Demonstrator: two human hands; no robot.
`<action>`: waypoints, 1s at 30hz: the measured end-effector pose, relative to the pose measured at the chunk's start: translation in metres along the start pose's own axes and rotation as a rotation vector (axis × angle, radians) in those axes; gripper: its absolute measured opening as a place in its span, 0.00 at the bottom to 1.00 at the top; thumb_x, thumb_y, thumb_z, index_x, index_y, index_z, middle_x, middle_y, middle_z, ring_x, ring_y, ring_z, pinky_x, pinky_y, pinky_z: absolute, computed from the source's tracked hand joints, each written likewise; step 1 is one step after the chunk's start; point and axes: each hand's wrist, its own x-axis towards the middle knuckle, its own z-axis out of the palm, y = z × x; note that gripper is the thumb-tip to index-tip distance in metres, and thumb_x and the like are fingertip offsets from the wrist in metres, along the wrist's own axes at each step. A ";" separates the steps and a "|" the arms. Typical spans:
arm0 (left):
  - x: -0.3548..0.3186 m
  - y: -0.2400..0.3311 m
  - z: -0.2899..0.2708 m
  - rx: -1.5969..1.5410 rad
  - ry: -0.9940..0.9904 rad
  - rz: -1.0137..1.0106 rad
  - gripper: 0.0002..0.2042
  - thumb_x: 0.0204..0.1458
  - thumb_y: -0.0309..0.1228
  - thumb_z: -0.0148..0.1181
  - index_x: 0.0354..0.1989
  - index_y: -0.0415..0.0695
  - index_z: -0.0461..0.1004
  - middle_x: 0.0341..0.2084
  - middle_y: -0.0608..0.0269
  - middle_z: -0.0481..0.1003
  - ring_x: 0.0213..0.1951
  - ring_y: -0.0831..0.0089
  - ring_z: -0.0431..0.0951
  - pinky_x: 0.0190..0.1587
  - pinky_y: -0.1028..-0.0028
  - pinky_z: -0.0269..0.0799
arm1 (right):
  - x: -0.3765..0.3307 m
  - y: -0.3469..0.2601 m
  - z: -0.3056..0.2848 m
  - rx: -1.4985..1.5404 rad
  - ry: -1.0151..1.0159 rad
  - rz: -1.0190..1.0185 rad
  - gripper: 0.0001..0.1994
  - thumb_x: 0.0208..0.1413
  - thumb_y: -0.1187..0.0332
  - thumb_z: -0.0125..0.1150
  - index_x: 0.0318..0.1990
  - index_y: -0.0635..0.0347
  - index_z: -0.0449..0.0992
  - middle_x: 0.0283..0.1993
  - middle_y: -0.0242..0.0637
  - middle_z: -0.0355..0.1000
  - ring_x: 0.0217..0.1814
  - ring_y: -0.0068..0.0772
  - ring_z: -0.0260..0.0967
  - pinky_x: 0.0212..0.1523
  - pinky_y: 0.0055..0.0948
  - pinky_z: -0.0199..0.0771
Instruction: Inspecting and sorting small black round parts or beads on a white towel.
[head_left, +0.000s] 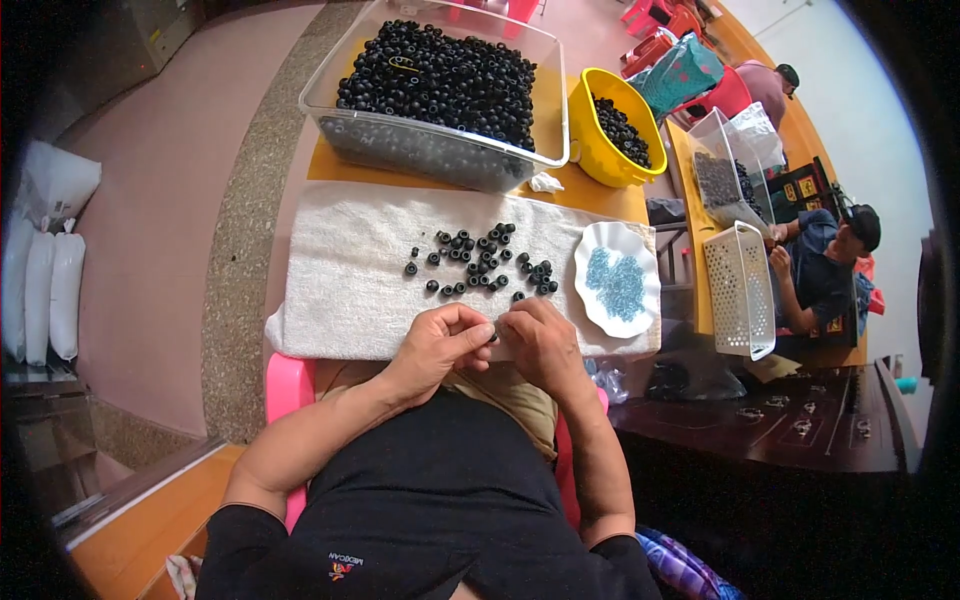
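Note:
Just over the front edge of the white towel (345, 265), my two hands meet with their fingertips close together. My left hand (435, 352) pinches a small black round piece (493, 338) between thumb and forefinger. Beside it my right hand (543, 345) is closed in a pinch too; whatever its fingers hold is hidden. Beyond my hands, many black round pieces with holes (485, 265) lie scattered over the towel. On the towel's right end stands a white wavy-rimmed plate (582, 268) bearing a spread of small bluish clear pieces (615, 283).
Behind the towel stand a large clear bin (420, 165) of black pieces and a yellow basin (612, 172) with more. Another person (825, 255) sits at a table on the right, near a white perforated basket (740, 290). White sacks (66, 295) stand far left.

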 end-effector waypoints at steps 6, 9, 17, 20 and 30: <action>0.000 0.000 0.000 0.018 0.002 0.013 0.06 0.59 0.29 0.59 0.39 0.41 0.72 0.29 0.65 0.75 0.30 0.79 0.76 0.34 0.78 0.77 | 0.005 -0.003 -0.004 0.005 -0.038 -0.012 0.05 0.50 0.73 0.63 0.35 0.58 0.77 0.33 0.38 0.72 0.35 0.43 0.71 0.35 0.36 0.71; 0.000 0.000 0.001 0.016 0.010 0.012 0.06 0.59 0.29 0.58 0.39 0.41 0.72 0.29 0.66 0.74 0.30 0.79 0.76 0.34 0.78 0.77 | 0.006 -0.004 -0.004 0.012 -0.047 0.001 0.05 0.49 0.73 0.62 0.35 0.58 0.77 0.34 0.39 0.72 0.35 0.45 0.71 0.36 0.35 0.71; 0.001 0.000 0.000 0.039 0.020 0.036 0.06 0.59 0.29 0.58 0.39 0.40 0.73 0.29 0.66 0.75 0.30 0.79 0.76 0.35 0.79 0.76 | -0.011 -0.002 -0.014 1.081 -0.043 0.645 0.06 0.52 0.79 0.65 0.38 0.66 0.77 0.39 0.31 0.74 0.40 0.18 0.69 0.41 0.19 0.70; 0.001 -0.001 -0.001 0.072 0.021 0.047 0.06 0.58 0.29 0.59 0.39 0.40 0.73 0.29 0.66 0.75 0.30 0.80 0.76 0.35 0.79 0.76 | -0.009 -0.007 -0.016 1.182 -0.064 0.702 0.07 0.50 0.80 0.66 0.37 0.66 0.77 0.40 0.32 0.74 0.41 0.20 0.71 0.43 0.20 0.72; -0.001 0.002 0.001 0.143 -0.008 0.046 0.06 0.57 0.29 0.60 0.38 0.40 0.75 0.31 0.66 0.76 0.31 0.81 0.77 0.36 0.81 0.76 | -0.007 -0.011 -0.008 1.283 -0.071 0.668 0.06 0.52 0.80 0.65 0.38 0.68 0.77 0.40 0.34 0.75 0.40 0.23 0.73 0.44 0.22 0.75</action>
